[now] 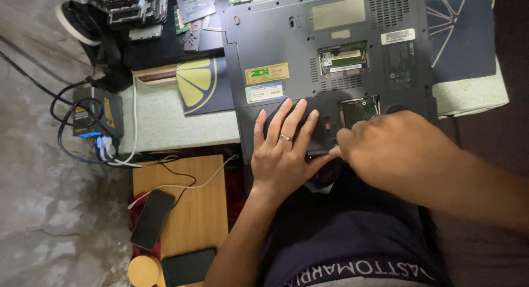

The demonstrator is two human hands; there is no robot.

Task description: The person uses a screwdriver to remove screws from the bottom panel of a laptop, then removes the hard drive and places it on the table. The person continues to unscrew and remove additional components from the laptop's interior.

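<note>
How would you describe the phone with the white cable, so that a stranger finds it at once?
Find the small wooden board left of the person's left hand. The phone lies tilted over its left edge, black screen up. Unlike the dark slab below, a white cable reaches it.

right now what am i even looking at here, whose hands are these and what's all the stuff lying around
This is one picture from a camera worn on a person's head, looking down at their own two bare hands; there is no machine. The dark grey laptop turned upside down lies on a pale padded surface, with two small hatches open so that green circuit boards show. The left hand, with a ring on it, lies flat on the laptop's near edge. The right hand is curled at that same edge, next to the lower open hatch; whether it grips anything cannot be told.

To the left are a dark mat with a yellow lemon-slice design, a stack of loose dark parts and a black box with cables. Lower down, a black phone lies on a light wooden board.
</note>
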